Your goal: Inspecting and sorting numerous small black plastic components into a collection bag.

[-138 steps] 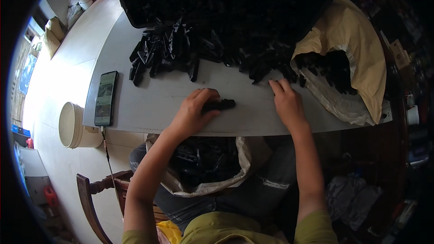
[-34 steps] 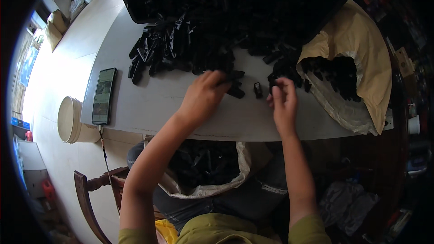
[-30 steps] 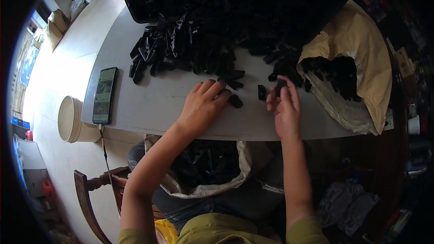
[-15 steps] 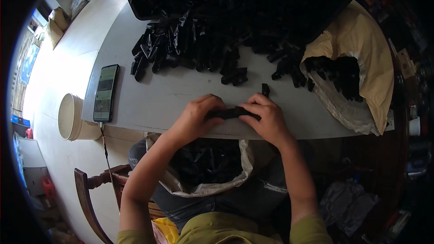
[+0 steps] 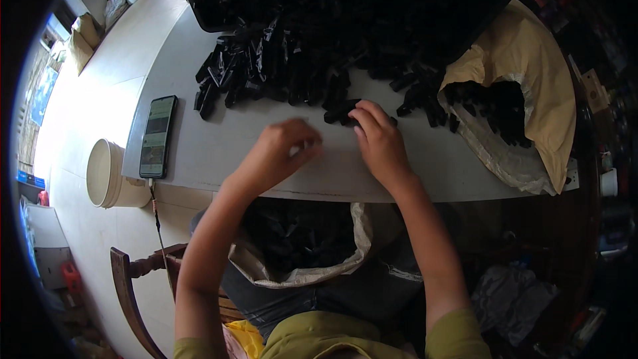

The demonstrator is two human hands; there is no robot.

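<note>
My left hand (image 5: 282, 149) is raised over the near part of the grey table, slightly blurred, with thumb and fingers apart and nothing visible between them. Farther forward, my right hand (image 5: 380, 139) has its fingertips closed on a small black plastic piece (image 5: 340, 112) at the front of the pile. Another dark bit shows at the far side of that hand, partly hidden by the fingers. Behind lies a heap of black plastic pieces (image 5: 259, 60). On my lap an open whitish sack (image 5: 362, 239) holds many similar dark pieces.
A large black container (image 5: 199, 16) stands at the back of the table (image 5: 199, 153). To the right lies an open tan paper sack (image 5: 555, 100) with black pieces inside. A phone (image 5: 157, 136) with a cable lies at the left edge, near a cream bucket (image 5: 103, 173) and wooden chair (image 5: 123, 286).
The long black piece that both hands held is no longer in them. My right hand has moved forward to the pile's front pieces; my left has risen forward and opened.
</note>
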